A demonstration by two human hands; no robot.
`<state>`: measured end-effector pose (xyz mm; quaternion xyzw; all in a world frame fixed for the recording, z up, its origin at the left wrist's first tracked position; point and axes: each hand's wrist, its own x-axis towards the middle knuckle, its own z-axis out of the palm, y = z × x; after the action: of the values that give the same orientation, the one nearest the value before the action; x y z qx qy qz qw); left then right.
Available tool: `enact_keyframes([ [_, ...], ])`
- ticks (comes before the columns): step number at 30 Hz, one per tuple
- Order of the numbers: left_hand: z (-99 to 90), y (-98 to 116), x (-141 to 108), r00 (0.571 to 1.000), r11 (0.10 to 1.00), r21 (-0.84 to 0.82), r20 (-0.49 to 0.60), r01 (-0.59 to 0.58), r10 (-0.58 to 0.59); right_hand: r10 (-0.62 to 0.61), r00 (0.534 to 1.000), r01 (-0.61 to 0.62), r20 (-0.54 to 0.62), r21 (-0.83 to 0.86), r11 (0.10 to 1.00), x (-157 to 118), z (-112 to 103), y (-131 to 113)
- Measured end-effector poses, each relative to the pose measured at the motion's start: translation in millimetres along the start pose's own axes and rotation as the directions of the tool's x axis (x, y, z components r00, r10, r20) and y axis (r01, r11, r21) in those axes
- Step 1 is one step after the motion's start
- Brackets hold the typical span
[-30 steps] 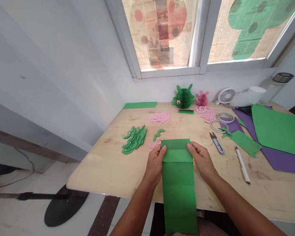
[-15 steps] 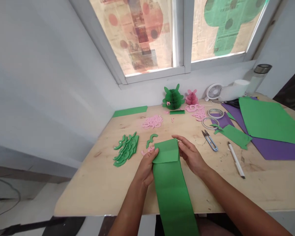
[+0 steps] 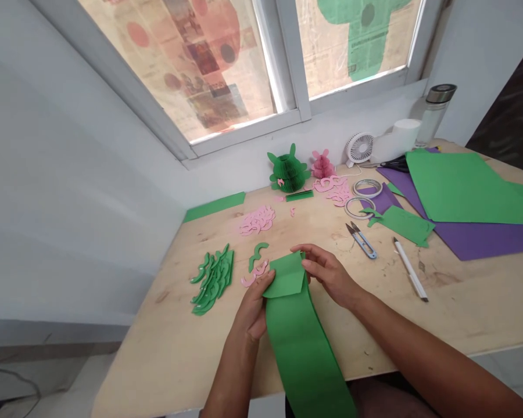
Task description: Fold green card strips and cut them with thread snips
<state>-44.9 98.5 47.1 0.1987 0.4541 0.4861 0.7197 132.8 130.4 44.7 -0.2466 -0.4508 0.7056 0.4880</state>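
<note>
A long green paper strip [image 3: 303,342] hangs over the table's front edge, its far end folded back into a short flap. My left hand [image 3: 253,302] grips the flap's left side, thumb on top. At the opposite side, my right hand [image 3: 329,273] holds the fold's right edge between thumb and fingers. Just beyond the left hand lie a wavy pink paper cutout [image 3: 255,274] and a wavy green paper cutout [image 3: 257,255]. A stack of curved green cutouts [image 3: 215,278] rests further left.
Thread snips [image 3: 361,241] and a white marker [image 3: 410,270] lie right of my hands. Green sheets [image 3: 457,186] and purple sheets [image 3: 483,238] cover the right side. Tape rolls [image 3: 366,188], pink cutouts [image 3: 257,220], paper honeycomb figures [image 3: 290,171], a small fan [image 3: 359,148] and a bottle [image 3: 436,113] stand or lie behind.
The camera view has tilted and shifted, so the table's things appear further left. Both hands keep their hold on the folded green strip, with little other change.
</note>
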Motion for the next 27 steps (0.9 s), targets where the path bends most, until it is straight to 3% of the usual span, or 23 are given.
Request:
enact_keyframes([
  [7, 0.1, -2, 2, 1.000, 1.000, 0.017, -0.004, 0.020, -0.020, 0.004, 0.999, -0.004, -0.037, 0.002, 1.000, -1, -1, -3],
  [18, 4.5, -1, -5, 0.998, 0.993, 0.101, -0.020, -0.056, 0.058, 0.013, 0.998, -0.013, -0.064, -0.001, 1.000, -2, -2, -2],
  [27, 5.4, 5, -9, 0.960, 0.932, 0.258, -0.052, -0.254, 0.276, 0.039, 0.990, -0.055, -0.139, -0.115, 0.992, -1, -3, -2],
])
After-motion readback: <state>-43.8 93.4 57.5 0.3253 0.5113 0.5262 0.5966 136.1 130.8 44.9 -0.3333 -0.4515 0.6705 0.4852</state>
